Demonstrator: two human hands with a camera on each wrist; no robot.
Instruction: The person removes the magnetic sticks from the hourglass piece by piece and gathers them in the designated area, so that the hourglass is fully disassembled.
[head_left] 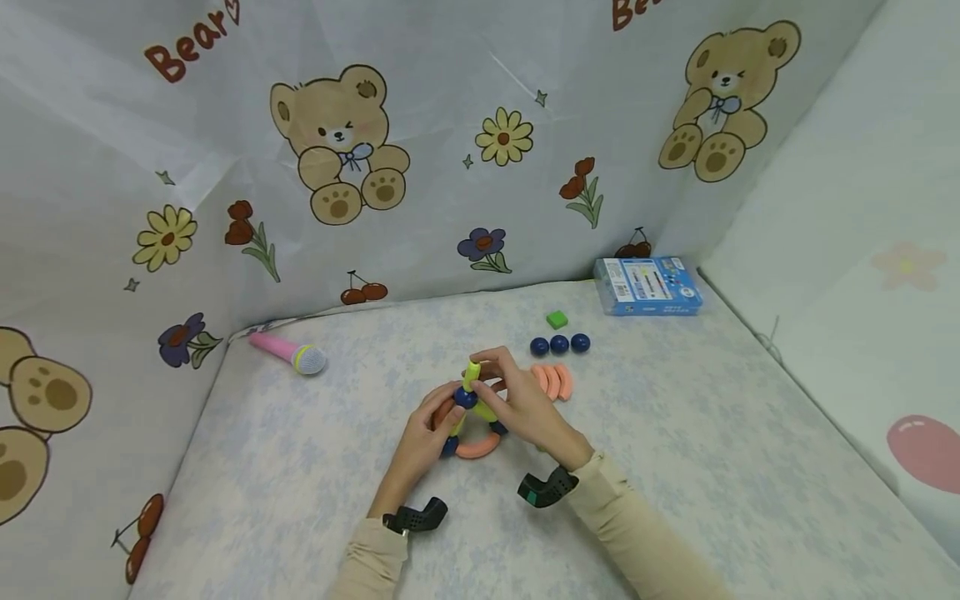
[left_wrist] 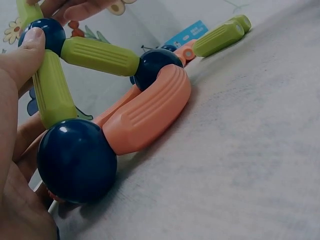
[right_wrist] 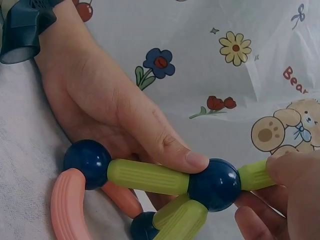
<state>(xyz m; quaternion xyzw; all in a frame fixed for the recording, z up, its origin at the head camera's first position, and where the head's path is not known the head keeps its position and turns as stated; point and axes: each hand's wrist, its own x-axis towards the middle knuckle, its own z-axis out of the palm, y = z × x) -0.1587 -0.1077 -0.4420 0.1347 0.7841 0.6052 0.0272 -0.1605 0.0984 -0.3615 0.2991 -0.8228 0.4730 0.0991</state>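
Observation:
A magnetic stick-and-ball frame stands on the table, with a ring of orange curved sticks joined by dark blue balls at its base. Yellow-green sticks slope up from it to a blue top ball. My left hand holds that top ball, thumb against it and the other fingers behind the frame. With thumb and fingers, my right hand pinches a short yellow-green stick that rises from the top ball and touches it.
Beyond my right hand lie several loose orange curved sticks, three blue balls and a green block. Loose yellow-green sticks lie on the table. A blue box stands at the back right, a pink toy microphone at the left.

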